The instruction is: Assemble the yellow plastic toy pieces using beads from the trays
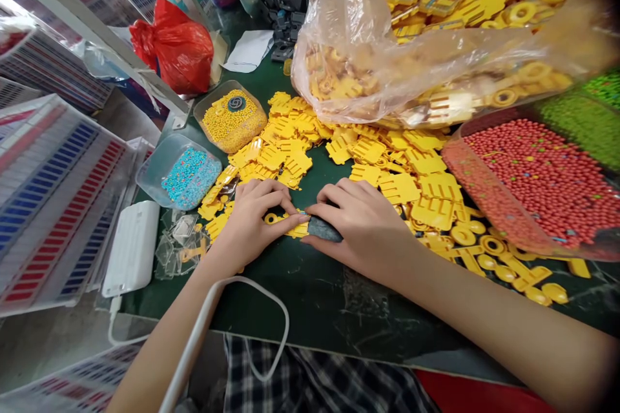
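Left fingers (277, 227) pinch yellow piece (299, 230) (right fingers (330, 211) apparently touching).

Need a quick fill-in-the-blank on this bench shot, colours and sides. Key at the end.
1. The left hand pinches a small ____ piece.
2. The small tub beside the white power bank holds mostly ____ beads.
3. The knotted bag by the metal post is ____.
4. The large tub of red beads stands on the person's ____ side.

Missing words: yellow; blue; red; right.
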### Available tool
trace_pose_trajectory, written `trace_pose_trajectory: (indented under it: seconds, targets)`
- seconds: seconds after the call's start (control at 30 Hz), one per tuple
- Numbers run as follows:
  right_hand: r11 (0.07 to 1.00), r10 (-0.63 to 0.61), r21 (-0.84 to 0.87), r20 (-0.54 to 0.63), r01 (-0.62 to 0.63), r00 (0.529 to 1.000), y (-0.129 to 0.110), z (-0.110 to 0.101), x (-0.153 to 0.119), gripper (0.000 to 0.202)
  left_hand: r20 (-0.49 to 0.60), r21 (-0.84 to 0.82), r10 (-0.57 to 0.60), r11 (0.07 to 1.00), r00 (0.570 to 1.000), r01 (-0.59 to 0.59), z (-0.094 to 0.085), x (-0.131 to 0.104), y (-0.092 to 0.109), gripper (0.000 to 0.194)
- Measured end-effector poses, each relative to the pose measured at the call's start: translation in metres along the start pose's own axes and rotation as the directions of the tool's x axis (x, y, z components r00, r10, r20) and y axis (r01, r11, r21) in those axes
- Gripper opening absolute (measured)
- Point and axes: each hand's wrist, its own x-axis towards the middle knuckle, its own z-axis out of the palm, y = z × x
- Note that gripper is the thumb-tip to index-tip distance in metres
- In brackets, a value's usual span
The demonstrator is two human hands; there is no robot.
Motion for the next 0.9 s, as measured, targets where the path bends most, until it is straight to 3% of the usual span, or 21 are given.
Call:
trace_pose_trajectory:
  seconds: [0.37, 0.57, 0.9]
  targets:
    - [1.000, 0.001, -0.001, 0.001, -0.001, 1.000, 0.0001, 0.0020, -0.0003, 0.027, 0.001, 0.018, -0.037, 0.999, 0.999, 0.037, -0.0096, -0.0027, -0.0059, 0.033]
    - [1.000, 0.004, -0.009, -0.015, -0.005, 1.000, -0.0009, 0.0015, 0.0000, 0.026, -0.079, -0.015, -0.054, 0.998, 0.995, 0.053, -0.0077, -0.0032, 0.0010, 0.027]
    - [1.000, -0.003, -0.002, -0.007, 0.003, 1.000, -0.0003, 0.0013, 0.0006, 0.026, -0.011, -0.009, -0.066, 0.998, 0.998, 0.066, -0.0084, -0.0022, -0.0058, 0.025]
